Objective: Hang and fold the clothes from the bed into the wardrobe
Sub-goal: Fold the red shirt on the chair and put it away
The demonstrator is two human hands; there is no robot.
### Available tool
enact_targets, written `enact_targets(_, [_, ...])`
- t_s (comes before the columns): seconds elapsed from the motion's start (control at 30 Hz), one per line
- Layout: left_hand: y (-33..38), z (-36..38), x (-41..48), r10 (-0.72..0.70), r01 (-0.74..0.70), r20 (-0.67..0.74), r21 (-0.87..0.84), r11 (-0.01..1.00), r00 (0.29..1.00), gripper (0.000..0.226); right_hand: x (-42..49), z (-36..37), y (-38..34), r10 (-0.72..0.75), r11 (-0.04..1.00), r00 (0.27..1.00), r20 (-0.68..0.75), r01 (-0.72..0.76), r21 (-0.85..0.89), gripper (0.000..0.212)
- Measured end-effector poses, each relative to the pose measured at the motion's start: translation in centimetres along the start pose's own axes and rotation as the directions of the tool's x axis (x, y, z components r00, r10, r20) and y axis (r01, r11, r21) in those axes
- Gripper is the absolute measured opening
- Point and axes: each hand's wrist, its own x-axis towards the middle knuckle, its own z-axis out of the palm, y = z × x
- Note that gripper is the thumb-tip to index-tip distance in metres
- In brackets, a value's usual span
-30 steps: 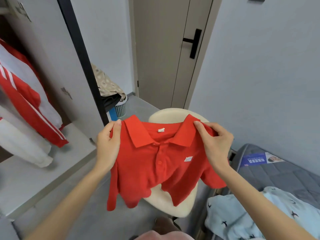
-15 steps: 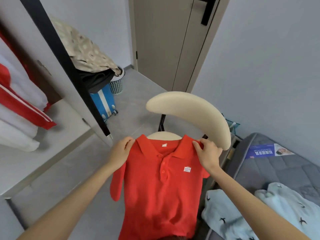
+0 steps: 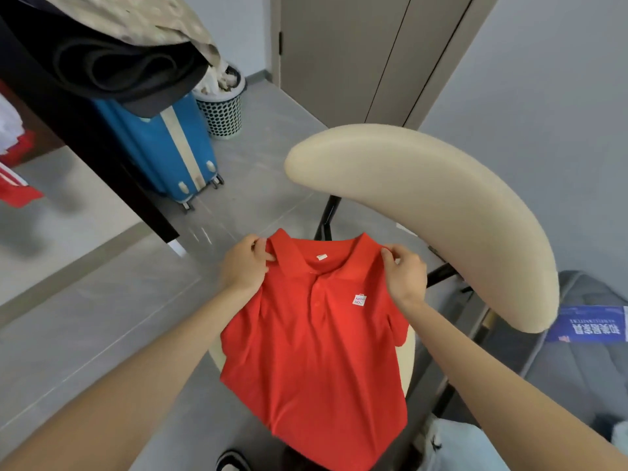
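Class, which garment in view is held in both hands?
The red polo: the left hand and right hand pinch its shoulders. The beige cloth, black cloth and pale blue garment lie untouched.

The chair backrest (image 3: 441,215) looms right; open floor (image 3: 102,317) lies left.

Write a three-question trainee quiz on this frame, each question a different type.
1. True or false: the red polo shirt is on a hanger.
2. Where do the left hand and right hand have their grip? A) hem B) shoulders, beside the collar C) sleeve cuffs
3. Fill in: the shirt is held over a cream ___.
Key: 1 false; 2 B; 3 chair.
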Motion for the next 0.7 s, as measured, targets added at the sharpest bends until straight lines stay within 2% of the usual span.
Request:
enact_targets(0.07, [-1.2, 1.7, 1.2, 0.045, -0.044, 0.005, -0.061, 0.997, 0.999, 0.024, 1.3, 2.3, 0.5, 0.054, 0.990, 0.998, 0.021, -0.056, 0.131, 0.026])
enact_targets(0.13, [-2.5, 3.2, 1.3, 0.080, -0.064, 0.073, -0.206, 0.976, 0.994, 0.038, 1.9, 4.4, 1.3, 0.051, 0.977, 0.997, 0.066, -0.063, 0.204, 0.030])
enact_targets(0.2, [-4.1, 4.6, 0.5, 0.134, -0.103, 0.120, -0.234, 0.967, 0.984, 0.051, 1.8, 6.1, 2.4, 0.005, 0.971, 0.995, 0.101, -0.029, 0.237, 0.035])
enact_targets(0.3, [-7.1, 6.7, -1.6, 0.260, -0.250, 0.156, -0.084, 0.965, 0.953, 0.057, 0.5, 7.9, 5.5, -0.073, 0.974, 0.992, 0.106, 0.048, 0.221, 0.032])
enact_targets(0.37, [-8.3, 8.5, -3.2, 0.296, -0.303, 0.220, 0.001, 0.953, 0.930, 0.059, -0.8, 8.4, 8.5, -0.129, 0.974, 0.989, 0.074, 0.112, 0.195, 0.030])
enact_targets(0.47, [-9.1, 11.5, -5.1, 0.298, -0.362, 0.306, 0.177, 0.915, 0.904, 0.059, -2.2, 8.4, 13.2, -0.176, 0.983, 0.984, -0.038, 0.178, 0.037, 0.030])
enact_targets(0.5, [-9.2, 12.5, -5.8, 0.297, -0.378, 0.318, 0.230, 0.897, 0.900, 0.059, -2.6, 8.3, 14.7, -0.149, 0.989, 0.986, -0.072, 0.148, -0.012, 0.033])
enact_targets(0.57, [-9.3, 14.5, -7.1, 0.292, -0.399, 0.339, 0.309, 0.863, 0.894, 0.057, -3.0, 8.2, 17.1, -0.024, 1.000, 0.993, -0.116, 0.025, 0.009, 0.041])
enact_targets(0.63, [-9.5, 16.4, -8.5, 0.267, -0.410, 0.393, 0.343, 0.845, 0.880, 0.054, -2.6, 8.0, 18.6, 0.164, 0.978, 0.981, -0.104, -0.148, 0.145, 0.048])
enact_targets(0.7, [-9.7, 17.8, -9.4, 0.243, -0.415, 0.438, 0.354, 0.838, 0.865, 0.053, -1.8, 7.9, 19.5, 0.346, 0.905, 0.938, -0.035, -0.324, 0.275, 0.056])
